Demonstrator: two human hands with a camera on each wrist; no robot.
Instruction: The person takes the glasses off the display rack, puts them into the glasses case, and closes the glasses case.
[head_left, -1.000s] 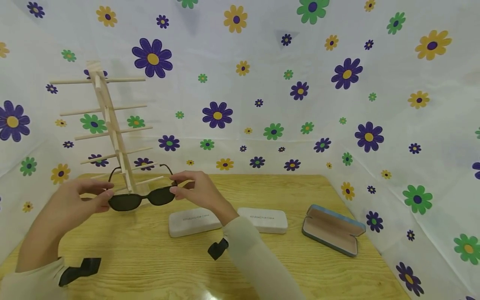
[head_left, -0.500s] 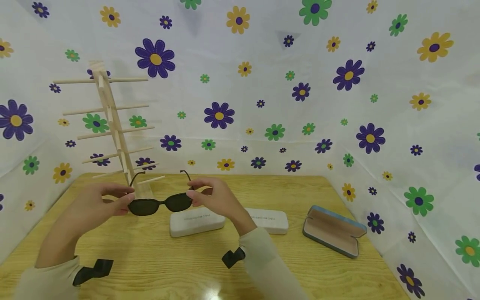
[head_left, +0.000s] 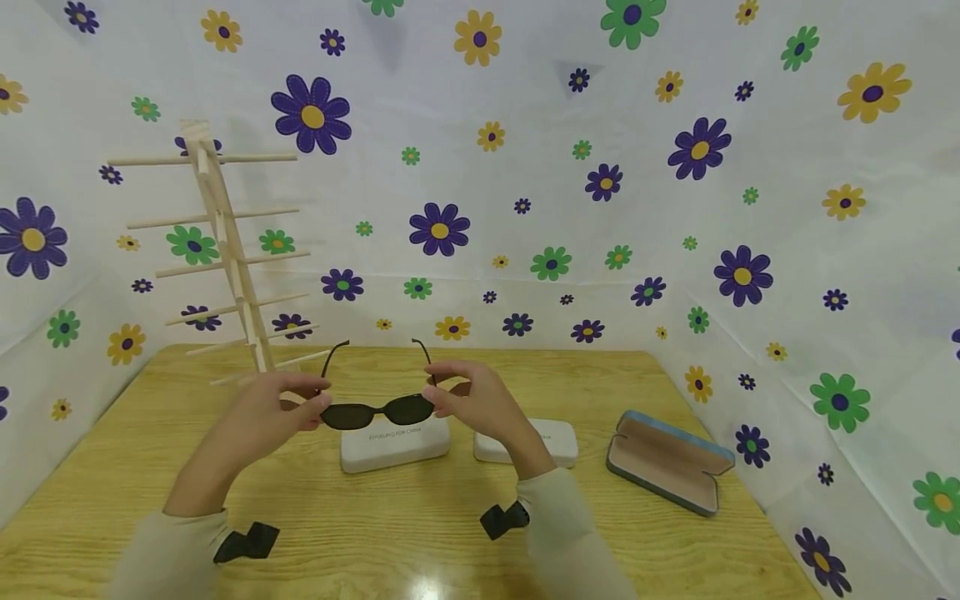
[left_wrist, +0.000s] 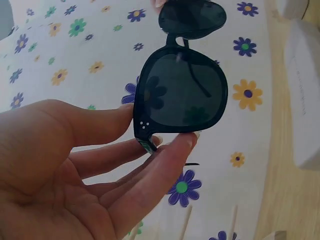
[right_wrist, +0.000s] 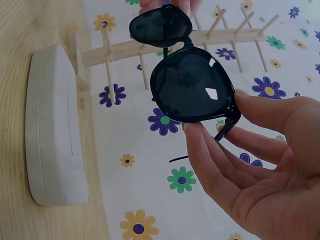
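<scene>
A pair of black sunglasses point(head_left: 349, 415) with dark lenses is held up above the table, its temples unfolded and pointing away. My left hand point(head_left: 264, 425) pinches the left end of the frame between thumb and fingers. At the other end my right hand point(head_left: 483, 410) pinches the right corner near the hinge. The left wrist view shows the thumb on the edge of one lens point(left_wrist: 182, 90) and fingertips beneath it. In the right wrist view the other lens point(right_wrist: 190, 85) sits between thumb and fingertips. A white glasses case point(head_left: 393, 450) lies right behind and below the sunglasses.
A wooden display rack point(head_left: 232, 250) with several pegs stands at the left back. Another white glasses case point(head_left: 558, 443) lies partly behind my right hand. An open blue-grey glasses case point(head_left: 663, 462) is at the right of the wooden table point(head_left: 360, 533). Flowered cloth surrounds the table.
Both hands have carried the sunglasses to the right, away from the display rack and in front of the left white case. The grip at both ends stays the same.
</scene>
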